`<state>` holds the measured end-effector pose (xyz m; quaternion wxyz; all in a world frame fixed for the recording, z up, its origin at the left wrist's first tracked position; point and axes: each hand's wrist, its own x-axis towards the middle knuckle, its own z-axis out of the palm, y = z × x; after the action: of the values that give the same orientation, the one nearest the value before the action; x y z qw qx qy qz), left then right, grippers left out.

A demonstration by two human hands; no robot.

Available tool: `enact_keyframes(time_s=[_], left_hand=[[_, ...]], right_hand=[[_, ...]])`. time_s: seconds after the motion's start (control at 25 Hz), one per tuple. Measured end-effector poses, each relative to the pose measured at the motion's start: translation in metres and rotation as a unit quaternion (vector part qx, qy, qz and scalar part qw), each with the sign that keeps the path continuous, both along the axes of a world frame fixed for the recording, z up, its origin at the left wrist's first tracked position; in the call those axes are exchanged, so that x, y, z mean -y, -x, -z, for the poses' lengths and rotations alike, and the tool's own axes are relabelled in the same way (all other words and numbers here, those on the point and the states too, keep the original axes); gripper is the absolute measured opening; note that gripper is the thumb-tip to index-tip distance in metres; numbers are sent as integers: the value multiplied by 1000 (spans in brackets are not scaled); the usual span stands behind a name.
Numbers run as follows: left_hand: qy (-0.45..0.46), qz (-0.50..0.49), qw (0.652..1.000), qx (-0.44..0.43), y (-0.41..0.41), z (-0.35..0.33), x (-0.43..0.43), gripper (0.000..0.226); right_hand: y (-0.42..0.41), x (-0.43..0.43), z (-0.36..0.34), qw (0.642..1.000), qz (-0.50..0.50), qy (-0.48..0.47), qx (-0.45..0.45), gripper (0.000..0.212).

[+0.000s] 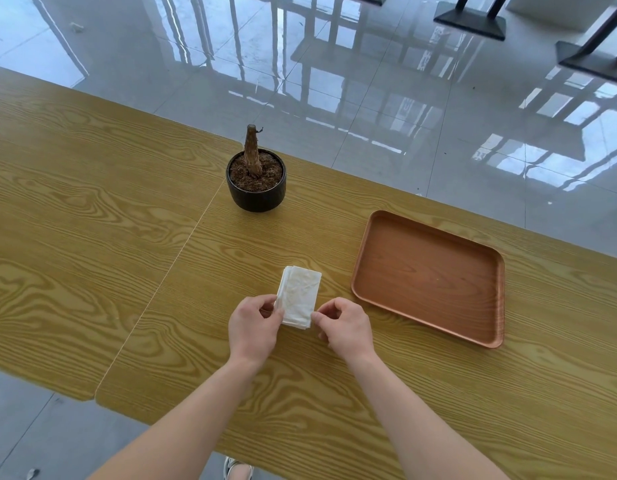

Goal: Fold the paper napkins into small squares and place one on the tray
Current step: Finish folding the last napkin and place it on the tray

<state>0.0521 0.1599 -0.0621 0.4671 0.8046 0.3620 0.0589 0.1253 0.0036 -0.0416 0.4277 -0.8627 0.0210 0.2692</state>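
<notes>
Head cam: the napkin (300, 296) is white & folded into a small rectangle w/ a few layers. It lies flat on the wood table (92, 220), right between the two hands.

The L hand (253, 327) pinches the near left corner w/ thumb & curled fingers. The R hand (345, 327) pinches the near right corner the same way. Both grips are narrow & tight on the paper. The rest of the napkin sticks out away from the hands, its far end flat on the table.

The tray (428, 271) is brown. It sits to the right of the R hand's pinch & a bit farther away, near but not touching the napkin.

A black pot (257, 192) w/ dirt & a bare stump (252, 150) stands past the napkin's far end, well apart from the hands.

Behind the table is a shiny tile floor (369, 81). A shoe (236, 469) peeks out below the table's near edge, between the arms.
</notes>
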Motion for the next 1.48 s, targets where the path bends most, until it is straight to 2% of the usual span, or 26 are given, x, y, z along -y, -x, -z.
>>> enact_keyframes(time_s=[0.12,0.2,0.28,0.32,0.4,0.52,0.64,0.72,0.8,0.88,0.96,1.0,1.08,1.16,1.28,1.48], left_hand=[[-24,10,1000,7,1,-1,1,34],[-116,65,990,50,10,2,0,46],[-248,191,946,85,22,9,-1,54],[-301,262,914,80,26,13,-1,57],[-354,348,867,30,31,22,-2,65],[-367,369,853,-45,32,29,-5,77],[-361,375,851,-65,33,32,-6,78],[-354,373,856,-57,34,27,-6,76],[-328,324,887,-25,38,18,0,68],[-257,194,946,16,42,6,9,49],[-112,18,994,3,41,-5,21,26],[-15,-58,998,-25,37,-8,26,18],[177,-177,965,-75,29,-14,32,14],[289,-242,923,-78,24,-17,34,16],[325,-259,906,-84,17,-18,33,19],[283,-242,923,-99,7,-17,29,18]], right_hand=[[0,-3,2,1000,-18,-7,11,10],[2,0,5,989,-53,25,138,11],[2,7,11,938,-163,89,292,40],[0,8,14,910,-232,125,321,51],[0,7,20,869,-337,186,310,61],[-3,9,29,836,-398,236,294,64],[-5,10,27,827,-414,253,284,65],[-6,9,22,841,-392,224,298,63],[-9,8,13,865,-329,171,338,58],[-21,3,6,874,-266,147,379,48],[-35,-4,1,880,-245,156,376,40],[-40,-8,-1,882,-250,166,363,37],[-47,-17,-4,883,-272,184,336,34],[-50,-24,-4,877,-299,202,318,35],[-55,-31,-3,872,-326,217,294,31],[-61,-39,2,899,-306,211,231,26]])
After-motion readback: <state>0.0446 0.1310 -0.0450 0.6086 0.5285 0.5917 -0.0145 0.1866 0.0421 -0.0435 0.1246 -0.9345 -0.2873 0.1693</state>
